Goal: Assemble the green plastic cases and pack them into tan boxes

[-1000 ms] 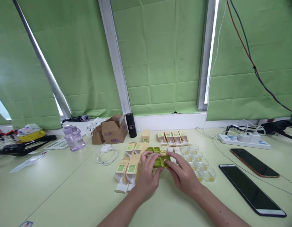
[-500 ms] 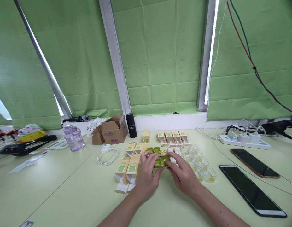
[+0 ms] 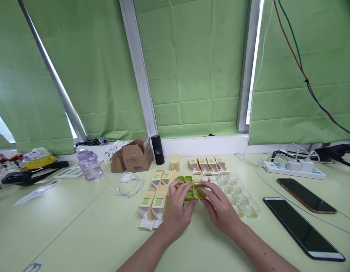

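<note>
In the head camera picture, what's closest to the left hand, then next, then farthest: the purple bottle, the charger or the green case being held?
1. Green case: right at the fingertips of the left hand, on its right side.
2. Charger: off to the left, with its white cable coiled.
3. Purple bottle: farther left, beyond the charger.
</note>
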### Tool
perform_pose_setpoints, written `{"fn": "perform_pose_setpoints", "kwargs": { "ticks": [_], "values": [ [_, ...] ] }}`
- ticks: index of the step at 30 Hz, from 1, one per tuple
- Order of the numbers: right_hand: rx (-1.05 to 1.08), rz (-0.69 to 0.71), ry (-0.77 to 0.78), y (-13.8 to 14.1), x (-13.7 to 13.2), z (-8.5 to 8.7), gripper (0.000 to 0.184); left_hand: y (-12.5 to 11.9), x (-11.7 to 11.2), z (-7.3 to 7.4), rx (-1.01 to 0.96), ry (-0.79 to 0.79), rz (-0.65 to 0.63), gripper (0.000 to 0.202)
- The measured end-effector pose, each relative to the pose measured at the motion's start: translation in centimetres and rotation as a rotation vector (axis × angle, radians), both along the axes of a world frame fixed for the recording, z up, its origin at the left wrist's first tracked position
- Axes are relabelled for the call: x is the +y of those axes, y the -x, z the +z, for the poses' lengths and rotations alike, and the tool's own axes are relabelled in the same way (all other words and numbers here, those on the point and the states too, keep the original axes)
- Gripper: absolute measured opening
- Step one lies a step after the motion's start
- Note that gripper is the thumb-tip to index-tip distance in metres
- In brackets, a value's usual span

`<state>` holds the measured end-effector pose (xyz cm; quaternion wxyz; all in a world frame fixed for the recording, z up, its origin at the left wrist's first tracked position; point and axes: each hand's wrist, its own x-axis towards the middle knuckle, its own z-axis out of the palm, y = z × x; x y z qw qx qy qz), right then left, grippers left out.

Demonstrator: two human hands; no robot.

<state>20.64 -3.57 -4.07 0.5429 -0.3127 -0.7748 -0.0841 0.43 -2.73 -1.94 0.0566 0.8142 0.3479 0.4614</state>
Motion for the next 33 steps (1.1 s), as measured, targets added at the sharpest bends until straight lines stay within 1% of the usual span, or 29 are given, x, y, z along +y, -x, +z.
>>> {"fn": "perform_pose_setpoints", "kwargs": {
  "ticks": [3,7,12,14,16,19,22,24,26,28,33],
  "values": [
    [0.052,-0.007,0.037,0.0,0.2,-0.4,0.038,0.0,-0.2,0.1,0.001,0.013,-0.001,0.044],
    [0.116,-0.019,0.135,-0.1,0.3,-0.6,0.025,-0.1,-0.3,0.3,-0.001,-0.001,0.006,0.045],
    [0.231,-0.025,0.266,0.0,0.0,-0.1,0.018,0.1,0.0,0.2,-0.008,-0.017,0.040,0.042],
    [0.277,-0.022,0.308,0.1,0.0,0.0,0.017,0.1,0.2,0.5,-0.019,-0.045,0.051,0.041],
    [0.321,-0.013,0.358,0.2,0.0,0.1,0.020,0.0,0.3,1.1,-0.018,-0.088,0.052,0.042],
    [0.380,0.019,0.443,0.3,0.0,0.1,0.027,-0.6,0.4,2.5,0.004,-0.155,0.021,0.046],
    [0.435,0.030,0.536,0.3,0.0,0.2,0.035,-1.3,0.4,3.9,0.033,-0.175,-0.038,0.061],
    [0.475,0.025,0.603,0.3,0.0,0.3,0.039,-1.6,0.4,4.2,0.072,-0.146,-0.098,0.072],
    [0.517,0.021,0.657,0.2,0.1,0.5,0.042,-1.9,0.3,3.9,0.119,-0.109,-0.154,0.079],
    [0.556,0.029,0.691,0.2,0.2,0.5,0.045,-2.0,0.3,3.2,0.153,-0.076,-0.169,0.079],
    [0.608,0.092,0.750,0.2,0.3,0.3,0.048,-2.4,0.4,1.4,0.163,-0.053,-0.077,0.062]
  ]
}}
